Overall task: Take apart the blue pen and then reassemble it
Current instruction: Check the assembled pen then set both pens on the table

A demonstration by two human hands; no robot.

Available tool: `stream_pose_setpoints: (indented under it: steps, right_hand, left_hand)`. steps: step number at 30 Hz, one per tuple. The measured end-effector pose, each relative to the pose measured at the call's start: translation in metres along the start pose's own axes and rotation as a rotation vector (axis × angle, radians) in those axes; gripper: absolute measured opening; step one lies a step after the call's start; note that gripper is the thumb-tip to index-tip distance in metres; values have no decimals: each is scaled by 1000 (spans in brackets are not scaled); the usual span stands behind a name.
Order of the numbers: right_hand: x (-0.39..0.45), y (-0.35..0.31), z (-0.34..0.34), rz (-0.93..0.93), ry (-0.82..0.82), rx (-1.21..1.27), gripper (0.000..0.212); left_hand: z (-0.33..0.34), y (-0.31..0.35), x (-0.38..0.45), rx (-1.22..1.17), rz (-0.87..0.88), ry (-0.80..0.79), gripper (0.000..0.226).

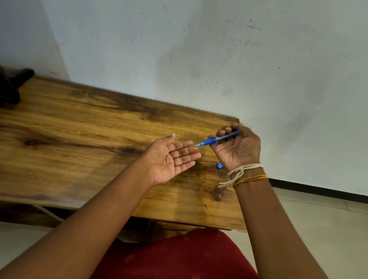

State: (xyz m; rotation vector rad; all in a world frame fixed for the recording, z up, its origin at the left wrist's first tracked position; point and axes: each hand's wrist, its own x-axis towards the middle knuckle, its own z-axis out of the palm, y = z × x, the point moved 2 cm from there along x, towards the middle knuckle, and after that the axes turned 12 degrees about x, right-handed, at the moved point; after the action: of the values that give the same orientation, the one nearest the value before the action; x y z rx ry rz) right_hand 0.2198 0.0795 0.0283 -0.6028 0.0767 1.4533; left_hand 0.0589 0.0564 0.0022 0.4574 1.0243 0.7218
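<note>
Setting: a low wooden table (88, 143) with dark grain knots, set against a scuffed pale wall (209, 51), tiled floor seen at the right and red patterned cloth (177, 267) in the foreground. Principal item: the blue pen (218, 139), held above the far right part of the table, angled with its tip down and to the left; the clear tip section and blue grip are seen, the rear of the barrel is partly covered by fingers. The pen is clasped in the right hand (236, 147), fingers curled around the barrel, palm turned toward the camera; cream and orange threads (242, 174) are tied at that wrist. The pen tip is pointed at, and lies just beside, the fingertips of the left hand (172, 158), which is held flat and spread, palm up, with nothing seen in it; whether tip and fingertip touch cannot be told. A small blue piece (219, 165), judged to be the pen's end cap or button, lies loose on the table just beside the right wrist. A dark object (1, 85) is noted at the table's far left edge. Progress, as judged: disassembly is begun, one small part being off; the barrel appears otherwise whole, and whether the refill is in or out cannot be determined, so further separation and the whole of reassembly are taken as outstanding
</note>
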Motion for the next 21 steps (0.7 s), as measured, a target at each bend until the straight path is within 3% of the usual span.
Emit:
stream_pose_setpoints:
  steps: [4, 7, 12, 16, 21]
  right_hand:
    - [2, 1, -4, -79, 133, -4, 29]
    - [3, 1, -8, -136, 188, -128, 29]
    - [0, 4, -11, -160, 147, -316, 16]
    - [2, 9, -13, -369, 115, -828, 15]
    - [2, 30, -21, -604, 91, -1394, 18]
  left_hand:
    - [-4, 4, 1, -17, 10, 10, 46]
    - [-9, 7, 3, 149, 51, 80, 37]
    - [-27, 22, 8, 578, 163, 412, 18]
    - [-42, 27, 11, 965, 278, 658, 13]
    - [-40, 15, 16, 1161, 304, 693, 27]
